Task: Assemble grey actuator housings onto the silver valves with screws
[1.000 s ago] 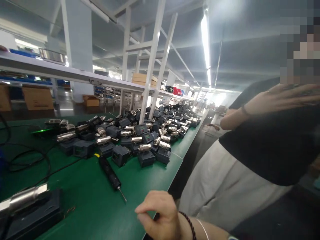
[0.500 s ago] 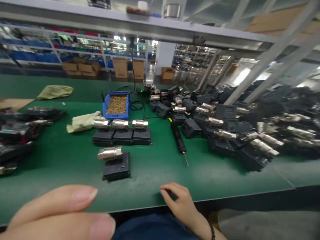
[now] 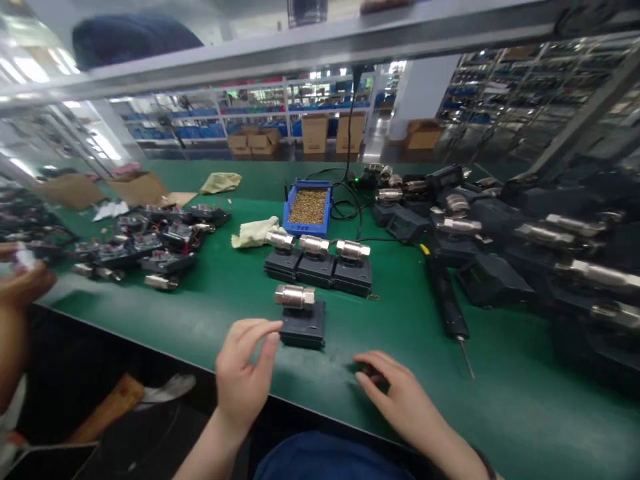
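My left hand (image 3: pixel 245 370) is at the left edge of a dark box-shaped unit with a metal valve body (image 3: pixel 303 323), thumb and forefinger curved but apart. Whether the fingertips touch the unit I cannot tell. My right hand (image 3: pixel 400 397) hovers over or rests at the front of the bench, its fingers loosely bent with a gap to the thumb and nothing seen in it. Behind the single unit, three like units (image 3: pixel 315 267) stand in a row. Right of them lies a black electric screwdriver (image 3: pixel 445 293) with its bit toward me.
A blue bin of small brass-coloured screws (image 3: pixel 306 230) stands behind the row, beside a pale cloth (image 3: pixel 257 232). Many more units (image 3: pixel 530 247) are heaped at the right. Open units with wiring (image 3: pixel 150 243) lie left. Another person's hand (image 3: pixel 25 283) is at the far left.
The view has turned left. My left hand has gone from close before the camera to beside the single unit. My right hand stays near the bench's front edge.
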Demonstrator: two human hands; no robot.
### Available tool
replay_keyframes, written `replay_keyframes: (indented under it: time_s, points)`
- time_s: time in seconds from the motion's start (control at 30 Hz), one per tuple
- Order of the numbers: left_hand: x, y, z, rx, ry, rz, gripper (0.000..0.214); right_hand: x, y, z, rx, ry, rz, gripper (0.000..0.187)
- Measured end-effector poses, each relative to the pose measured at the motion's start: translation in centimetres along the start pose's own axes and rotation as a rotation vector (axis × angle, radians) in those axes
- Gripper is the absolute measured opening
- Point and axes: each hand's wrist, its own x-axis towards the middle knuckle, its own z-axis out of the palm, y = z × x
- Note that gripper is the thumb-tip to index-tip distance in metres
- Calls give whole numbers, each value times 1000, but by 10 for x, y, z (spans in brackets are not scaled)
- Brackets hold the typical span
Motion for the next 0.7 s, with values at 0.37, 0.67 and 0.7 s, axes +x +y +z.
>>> replay_keyframes:
  time_s: [0.37, 0.67, 0.7]
  points:
    - [-42, -54, 71, -68, -381, -472, 56, 93, -39, 40, -38, -116, -83, 92]
    - [-65, -26, 84, -584, -784, -423, 46, -2, 43, -44, -270, 59, 134, 70]
    - [-62, -26, 83, -550, -761, -435, 45, -7, 61, -56, -365, 130, 134, 64]
